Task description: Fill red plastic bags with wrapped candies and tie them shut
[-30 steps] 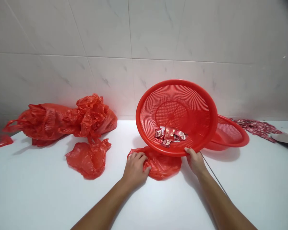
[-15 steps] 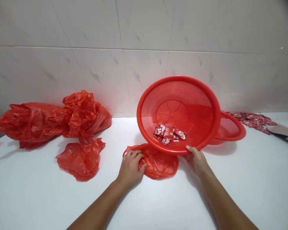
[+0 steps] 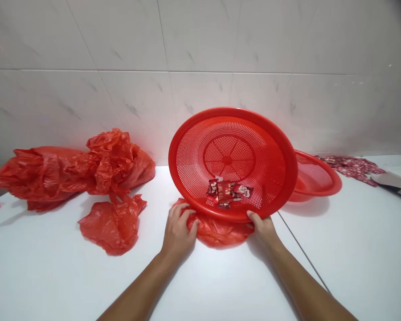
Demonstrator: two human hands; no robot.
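Note:
My right hand (image 3: 266, 231) grips the near rim of a red plastic colander (image 3: 277, 133), thumb on top, fingers underneath. The colander is tilted, its inside facing me. Several small wrapped candies (image 3: 225, 192) in dark red wrappers lie together low inside it. Below the rim, a thin red plastic bag (image 3: 217, 234) lies on the table, partly covered by the colander. My left hand (image 3: 181, 228) holds the left edge of that bag with curled fingers, close to the colander's rim; the fingertips are partly hidden.
A second red colander (image 3: 316, 171) stands behind on the right. Full red plastic bags (image 3: 50, 171) lie at the left by the tiled wall, with a crumpled bag (image 3: 112, 227) in front. Patterned red packets (image 3: 352, 167) and a dark-edged object (image 3: 396, 185) lie far right on the white table (image 3: 361, 240).
The colander has moved left over the bag, and its inside now faces me more. My right hand has moved left with it. The candies have shifted slightly.

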